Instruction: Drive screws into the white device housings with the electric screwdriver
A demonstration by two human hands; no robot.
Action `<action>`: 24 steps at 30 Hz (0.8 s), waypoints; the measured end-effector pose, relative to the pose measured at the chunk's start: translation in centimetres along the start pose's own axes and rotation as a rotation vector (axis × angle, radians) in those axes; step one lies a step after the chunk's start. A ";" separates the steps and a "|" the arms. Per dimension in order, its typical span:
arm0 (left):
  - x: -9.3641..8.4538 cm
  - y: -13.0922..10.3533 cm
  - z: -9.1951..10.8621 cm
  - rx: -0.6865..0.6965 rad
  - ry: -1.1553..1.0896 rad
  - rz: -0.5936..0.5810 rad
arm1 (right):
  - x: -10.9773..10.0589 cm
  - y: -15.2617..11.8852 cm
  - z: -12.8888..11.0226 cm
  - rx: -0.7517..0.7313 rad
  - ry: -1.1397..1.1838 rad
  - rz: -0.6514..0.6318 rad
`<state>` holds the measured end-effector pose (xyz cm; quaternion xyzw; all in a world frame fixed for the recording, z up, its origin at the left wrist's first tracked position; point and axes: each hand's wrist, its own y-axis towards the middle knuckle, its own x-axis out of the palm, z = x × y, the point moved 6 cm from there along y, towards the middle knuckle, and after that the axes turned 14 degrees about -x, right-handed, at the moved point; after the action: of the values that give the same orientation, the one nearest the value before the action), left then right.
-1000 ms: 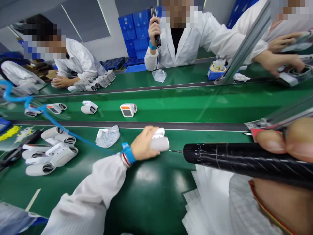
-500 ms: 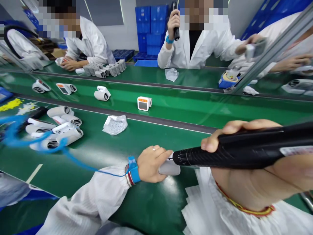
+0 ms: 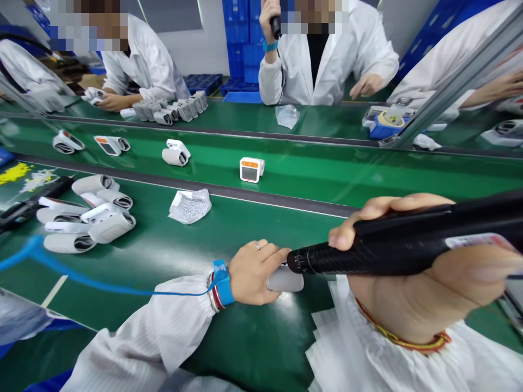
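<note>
My left hand [image 3: 254, 272], with a blue strap at the wrist, is wrapped round a white device with a grey cuff [image 3: 286, 279] low over the green table. My right hand [image 3: 408, 272] grips a black electric screwdriver [image 3: 400, 237], held nearly level. Its tip meets the device beside my left fingers; the contact point is hidden. Left of my left hand, an open plastic bag of small screws [image 3: 190, 207] lies on the table. Farther left is a pile of several cuffed devices [image 3: 107, 224].
Several devices, one with an orange-topped screen [image 3: 250, 170], sit on the green conveyor [image 3: 310, 182] beyond the table. A blue cord [image 3: 122, 287] runs left from my wrist. Co-workers in white coats [image 3: 359, 43] are across the conveyor. Yellow parts [image 3: 15, 172] lie far left.
The screwdriver and my right hand have shifted slightly left. The screen device on the conveyor appears farther right. The co-worker opposite has lowered a hand that held a device, which is no longer in it.
</note>
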<state>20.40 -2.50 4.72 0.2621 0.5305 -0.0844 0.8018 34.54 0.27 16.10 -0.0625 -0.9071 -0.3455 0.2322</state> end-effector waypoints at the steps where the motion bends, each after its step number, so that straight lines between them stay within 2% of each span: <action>1: 0.1 0.0 0.0 -0.004 0.002 -0.013 | 0.0 0.0 0.0 -0.006 0.000 0.000; 10: 0.1 0.2 0.2 -0.026 0.025 -0.075 | 0.6 0.1 0.1 -0.002 0.009 -0.017; 16: -0.1 0.5 0.2 -0.016 0.004 -0.047 | 0.7 0.2 0.5 -0.021 0.048 -0.022; 20: 0.0 0.4 0.0 -0.029 -0.003 -0.031 | 0.7 0.1 0.9 0.021 0.058 -0.023; 24: 0.1 0.2 -0.2 -0.107 -0.036 -0.117 | 0.4 0.2 1.3 0.015 0.056 -0.030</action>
<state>20.37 -2.17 4.66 0.1857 0.5340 -0.1074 0.8178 33.72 1.24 15.55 -0.0375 -0.9036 -0.3440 0.2525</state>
